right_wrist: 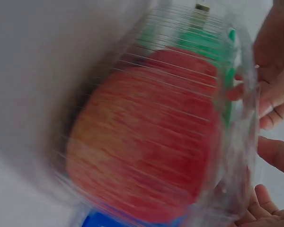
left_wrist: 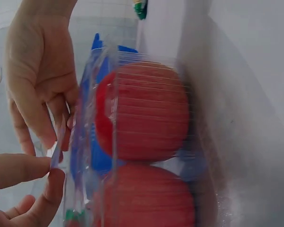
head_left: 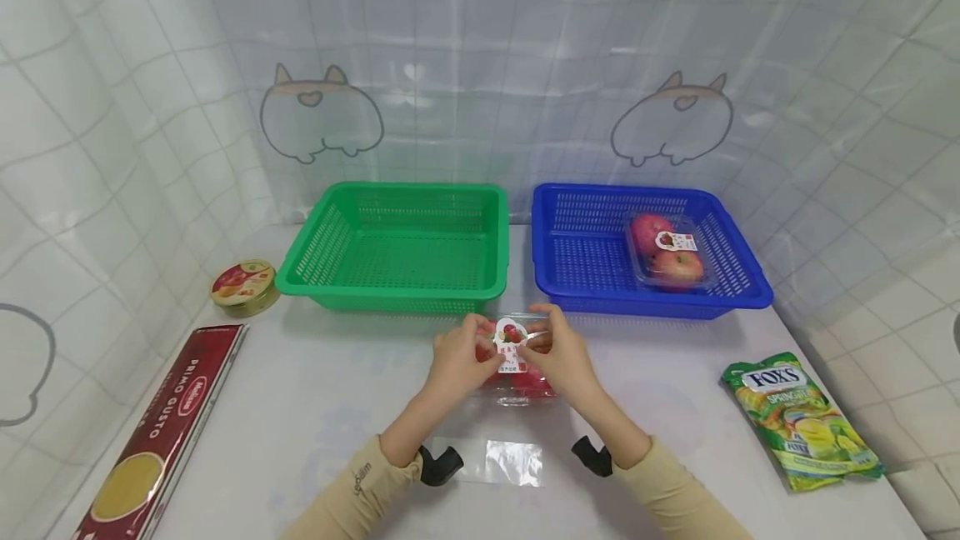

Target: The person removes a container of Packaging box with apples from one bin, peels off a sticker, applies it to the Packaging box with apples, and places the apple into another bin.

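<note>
Clear plastic apple pack point(head_left: 517, 361) pinched by left hand point(head_left: 457, 357) and right hand point(head_left: 562, 352); best steadied low, film peeled slowly.

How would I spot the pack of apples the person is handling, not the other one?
Find the green basket and blue basket at the back of the table. In front of the gap between them, both hands pinch a clear apple pack. Its twin lies inside the blue basket; this one sits on the tabletop.
</note>
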